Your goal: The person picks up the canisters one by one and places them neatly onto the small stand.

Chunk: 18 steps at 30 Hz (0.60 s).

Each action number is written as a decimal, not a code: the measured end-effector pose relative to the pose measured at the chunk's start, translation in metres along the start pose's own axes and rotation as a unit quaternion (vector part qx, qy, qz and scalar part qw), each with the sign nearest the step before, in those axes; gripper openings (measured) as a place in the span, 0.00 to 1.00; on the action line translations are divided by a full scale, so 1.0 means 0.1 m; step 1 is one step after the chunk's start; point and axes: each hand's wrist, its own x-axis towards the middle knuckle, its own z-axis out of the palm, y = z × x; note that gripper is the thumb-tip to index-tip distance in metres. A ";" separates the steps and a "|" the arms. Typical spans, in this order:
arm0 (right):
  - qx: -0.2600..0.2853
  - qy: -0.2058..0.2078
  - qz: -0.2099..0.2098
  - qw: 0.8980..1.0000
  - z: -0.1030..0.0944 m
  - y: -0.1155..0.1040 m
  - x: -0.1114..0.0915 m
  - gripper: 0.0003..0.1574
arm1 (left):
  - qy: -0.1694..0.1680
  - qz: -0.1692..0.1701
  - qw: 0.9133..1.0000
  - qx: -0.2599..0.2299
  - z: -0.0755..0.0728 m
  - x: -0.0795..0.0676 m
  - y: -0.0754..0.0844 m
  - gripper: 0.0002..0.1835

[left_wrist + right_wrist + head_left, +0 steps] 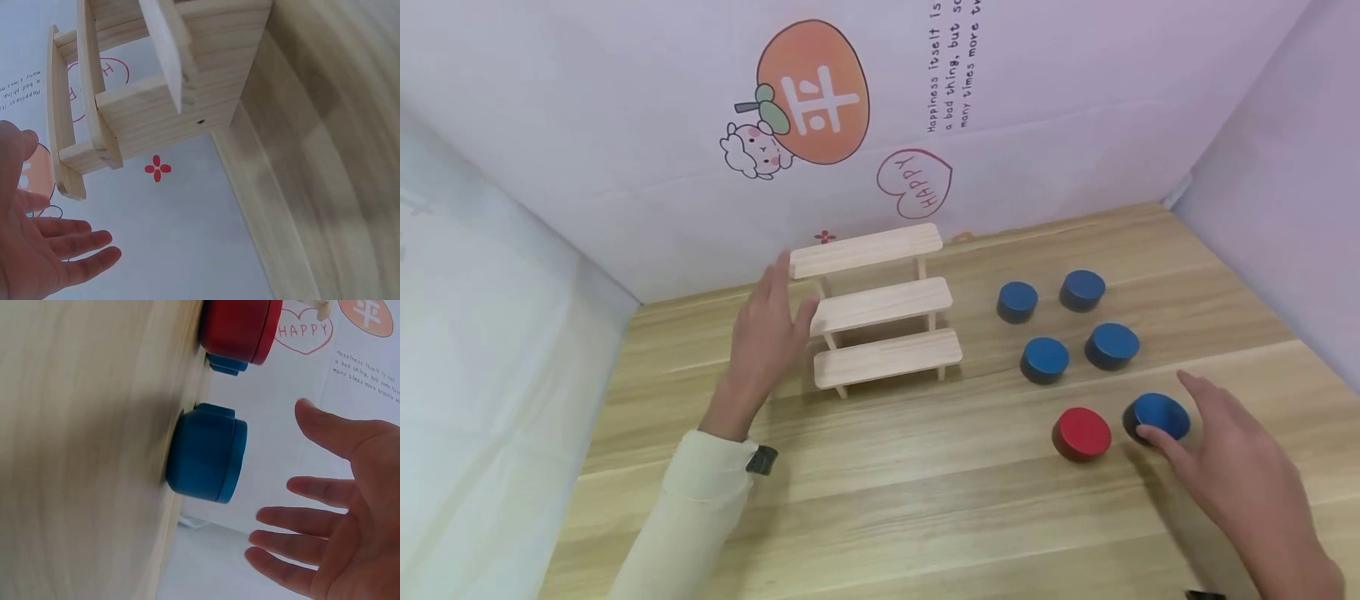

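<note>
A three-step wooden display rack stands near the back wall. My left hand is at its left end, fingers spread and holding nothing; in the left wrist view the hand shows beside the shelf ends. Whether it touches the wood I cannot tell. On the right, my right hand hovers over the nearest blue round tin, thumb and fingers spread to either side. The right wrist view shows a gap between the hand and that blue tin. Just left of it sits a red round tin.
Several more blue tins stand behind, among them a front-left one and a far-right one. They rest on the wood-grain table. A printed white cloth forms the back wall, with white side walls left and right.
</note>
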 end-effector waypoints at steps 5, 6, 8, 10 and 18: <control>-0.014 -0.047 0.021 0.999 -0.02 0.07 -0.01 0.59 | -0.013 -0.012 1.000 -0.003 0.00 0.13 -0.01 0.38; -0.018 -0.052 0.024 0.998 -0.02 0.08 -0.01 0.60 | -0.017 -0.014 1.000 -0.002 0.00 0.16 -0.01 0.38; -0.024 -0.063 0.031 0.997 -0.03 0.10 0.00 0.60 | -0.025 -0.019 1.000 0.000 -0.01 0.20 -0.02 0.38; -0.027 -0.075 0.039 0.996 -0.05 0.12 0.01 0.61 | -0.033 -0.025 0.999 0.002 -0.01 0.23 -0.01 0.38; -0.013 -0.125 0.046 0.991 -0.07 0.29 0.03 0.66 | -0.046 -0.053 0.997 -0.015 0.00 0.30 -0.04 0.36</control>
